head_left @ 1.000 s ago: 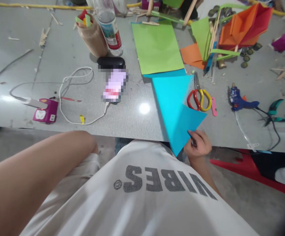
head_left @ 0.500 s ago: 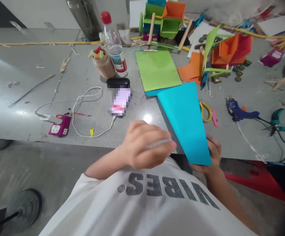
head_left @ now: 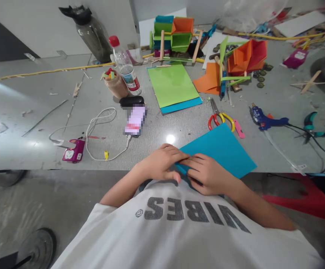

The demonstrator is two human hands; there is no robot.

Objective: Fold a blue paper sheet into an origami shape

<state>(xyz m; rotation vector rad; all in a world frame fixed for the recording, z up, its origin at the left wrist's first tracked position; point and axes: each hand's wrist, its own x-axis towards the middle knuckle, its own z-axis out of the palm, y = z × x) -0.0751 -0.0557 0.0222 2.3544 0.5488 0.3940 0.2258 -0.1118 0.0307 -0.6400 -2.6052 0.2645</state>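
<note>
A gray table (head_left: 156,130) spans the view, and at its near edge lies the blue paper (head_left: 221,149), turned at an angle, one corner under the hands. Farther back, a green sheet (head_left: 173,84) rests on another blue sheet (head_left: 181,106), which shows along its near edge. The left hand (head_left: 165,162) is palm down, fingers together and thumb spread away, fingertips on the blue paper's left corner. The right hand (head_left: 207,173) lies just beside it, touching it, fingers slightly parted and bent over the paper; whether its thumb pinches cannot be told. The blue glue gun (head_left: 267,118) sits to the right, past the red-and-yellow-handled scissors (head_left: 220,116) just beyond the paper. Smallest is the pink cutter-like piece (head_left: 238,129) beside the scissors' yellow handle.
</note>
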